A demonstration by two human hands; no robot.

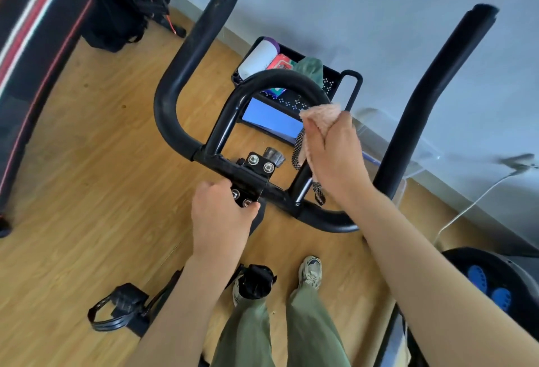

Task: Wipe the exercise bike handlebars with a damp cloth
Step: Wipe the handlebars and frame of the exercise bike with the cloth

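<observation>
Right hand (335,159) closed in a fist around a peach-coloured cloth (320,117), which is bunched and pokes out past the thumb and knuckles. The cloth is pressed against the right side of the inner loop bar (277,77) of the handlebars (175,110), just where the loop bends down toward the cross bar. A dark mesh strip (298,149) hangs from under the same hand alongside the bar.

Left hand (221,215) curled over the near side of the cross bar, fingers wrapped down around it, thumb side touching a black clamp plate (253,175) with four silver bolts. It holds nothing but the bar.

Outward: the two long outer arms of the handlebars rise to far left and far right, the right one ending in a foam-covered tip (481,13). Beyond the loop, on the wooden floor (87,147) by the pale wall, sits a black perforated basket (329,83) holding a white bottle (258,58), a red packet and a green rag. Near, below the hands: green trousers, pale trainers (311,272), a strapped pedal (116,305) at left.
</observation>
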